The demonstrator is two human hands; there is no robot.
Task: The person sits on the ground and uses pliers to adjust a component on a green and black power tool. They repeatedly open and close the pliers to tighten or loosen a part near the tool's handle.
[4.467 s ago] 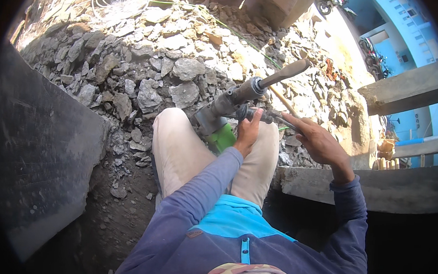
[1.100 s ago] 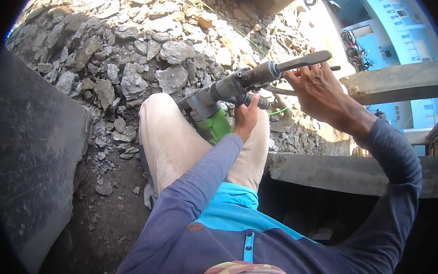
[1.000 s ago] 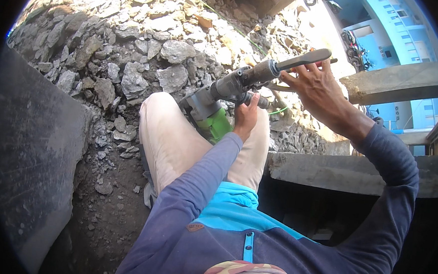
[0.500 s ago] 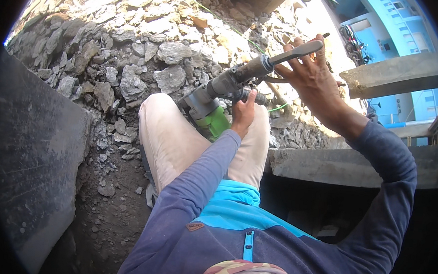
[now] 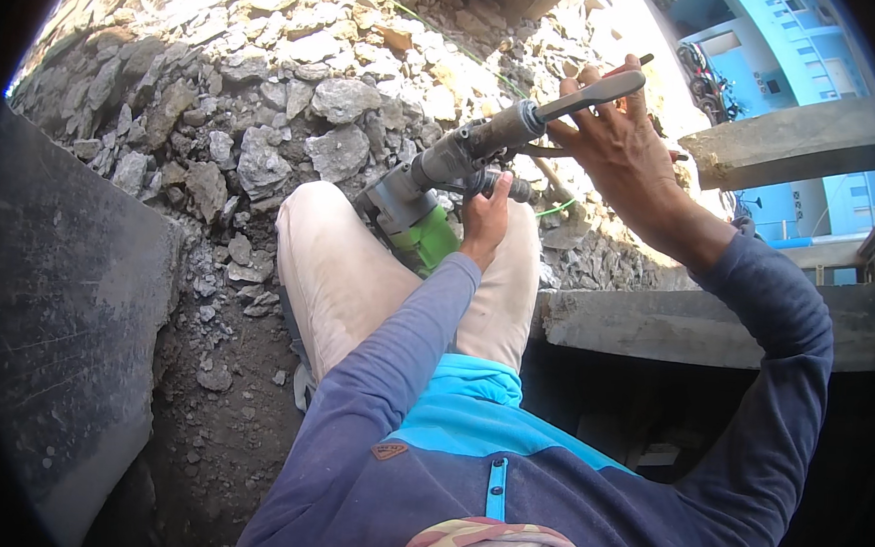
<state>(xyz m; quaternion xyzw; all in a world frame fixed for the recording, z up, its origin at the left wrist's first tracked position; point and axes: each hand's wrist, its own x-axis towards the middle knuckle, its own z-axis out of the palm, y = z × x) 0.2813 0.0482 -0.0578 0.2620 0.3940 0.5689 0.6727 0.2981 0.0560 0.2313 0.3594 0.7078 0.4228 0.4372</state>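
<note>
A green and grey demolition hammer (image 5: pixel 430 235) lies slantwise against my thighs. Its grey front end and flat-tipped chisel (image 5: pixel 594 96) point up to the right. My left hand (image 5: pixel 484 219) is wrapped round the black side handle (image 5: pixel 498 185), near my right knee. Beside the chisel, my right hand (image 5: pixel 620 154) has its back toward me. The chisel passes in front of its fingers, which are partly spread. Thin dark and red ends (image 5: pixel 679 156) stick out past that hand. They look like parts of a tool, but its kind is hidden.
Broken concrete rubble (image 5: pixel 343 102) is heaped in front of my knees. A thick grey slab (image 5: pixel 69 321) stands at the left. Concrete beams (image 5: pixel 796 145) run along the right. A green wire (image 5: pixel 422 27) crosses the rubble. Blue walls and a motorbike (image 5: pixel 705 84) show at the far right.
My right hand has moved slightly upward, with the dark and red ends beside it. The chisel tip has risen a little too. My left hand still grips the side handle.
</note>
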